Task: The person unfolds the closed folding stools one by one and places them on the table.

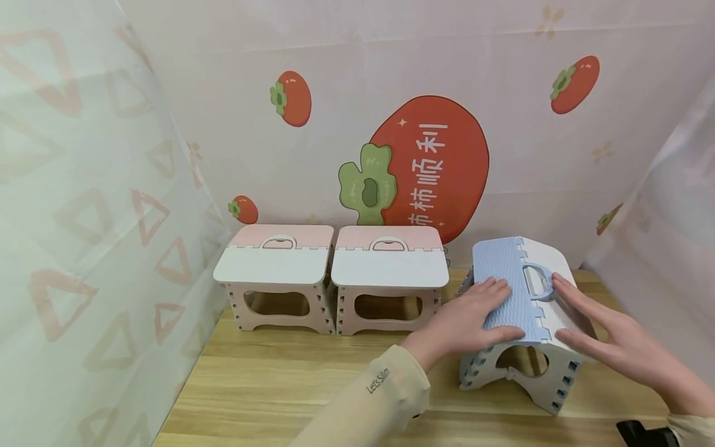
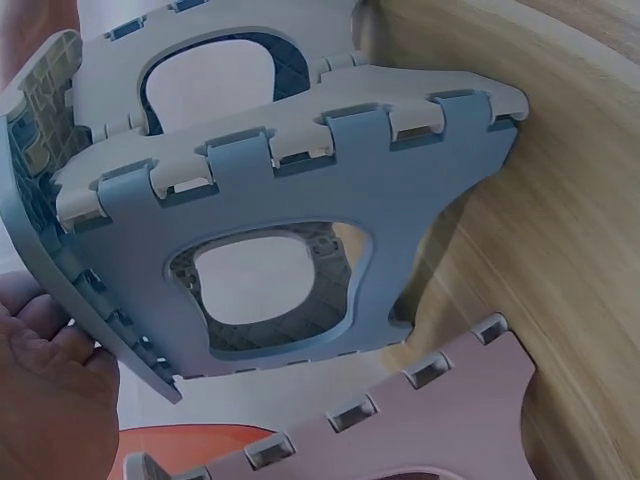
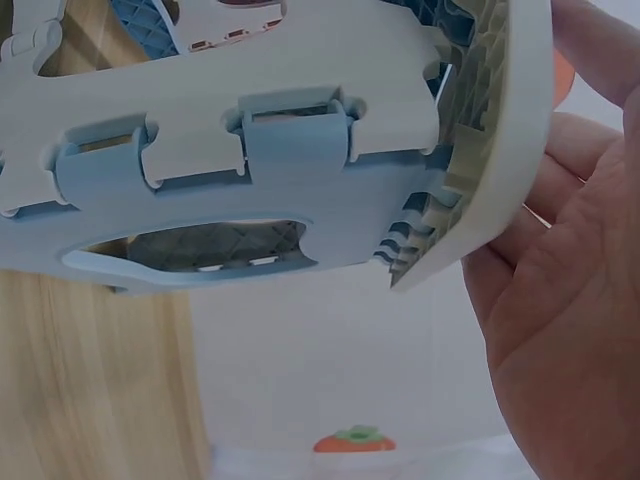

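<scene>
A blue-and-white folding step stool stands at the right of the table, its top bent into a low ridge along the middle seam. On the blue half of that top lies my left hand, fingers spread and nearly straight. My right hand rests on the white half, a fingertip by the blue carrying handle. Seen from the wrists, the stool's hinged side panels are unfolded, and my right palm faces the top's outer surface. Neither hand curls round the stool.
Two pink-and-white folding stools stand unfolded side by side, left of the blue one. The wood-grain table ends at a back cloth printed with persimmons. Hanging cloth also borders the left and right sides.
</scene>
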A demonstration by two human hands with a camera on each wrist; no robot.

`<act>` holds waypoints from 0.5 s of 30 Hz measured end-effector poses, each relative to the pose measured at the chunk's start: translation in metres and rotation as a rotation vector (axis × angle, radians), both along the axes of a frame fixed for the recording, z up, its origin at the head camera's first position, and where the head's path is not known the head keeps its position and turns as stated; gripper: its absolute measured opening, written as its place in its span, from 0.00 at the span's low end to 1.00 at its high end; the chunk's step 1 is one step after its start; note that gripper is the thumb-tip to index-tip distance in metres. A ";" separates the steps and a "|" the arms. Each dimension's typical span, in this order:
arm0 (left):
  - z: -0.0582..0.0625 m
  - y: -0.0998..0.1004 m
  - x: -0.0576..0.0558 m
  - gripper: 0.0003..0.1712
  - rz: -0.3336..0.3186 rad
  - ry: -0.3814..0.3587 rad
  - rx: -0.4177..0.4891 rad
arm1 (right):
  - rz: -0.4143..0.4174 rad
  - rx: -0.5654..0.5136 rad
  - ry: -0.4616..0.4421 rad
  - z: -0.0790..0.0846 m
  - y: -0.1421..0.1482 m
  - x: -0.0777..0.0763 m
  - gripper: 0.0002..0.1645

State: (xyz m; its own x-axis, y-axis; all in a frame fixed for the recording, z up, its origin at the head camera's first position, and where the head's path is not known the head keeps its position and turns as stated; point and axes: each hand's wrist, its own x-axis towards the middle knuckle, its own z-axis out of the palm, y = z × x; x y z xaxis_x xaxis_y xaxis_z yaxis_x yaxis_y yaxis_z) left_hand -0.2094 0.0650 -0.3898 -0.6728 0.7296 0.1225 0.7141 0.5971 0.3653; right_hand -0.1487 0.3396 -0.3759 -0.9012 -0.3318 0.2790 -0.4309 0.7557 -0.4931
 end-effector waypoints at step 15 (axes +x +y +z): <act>0.005 0.007 0.001 0.46 0.007 0.075 -0.120 | 0.040 0.024 -0.010 -0.013 0.005 -0.003 0.48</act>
State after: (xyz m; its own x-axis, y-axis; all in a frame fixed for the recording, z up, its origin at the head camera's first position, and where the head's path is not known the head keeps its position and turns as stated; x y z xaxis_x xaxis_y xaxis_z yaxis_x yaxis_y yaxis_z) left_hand -0.2088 0.0721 -0.3848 -0.6704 0.7371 0.0851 0.7323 0.6387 0.2364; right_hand -0.1512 0.3444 -0.3887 -0.8897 -0.3742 0.2617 -0.4563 0.7494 -0.4798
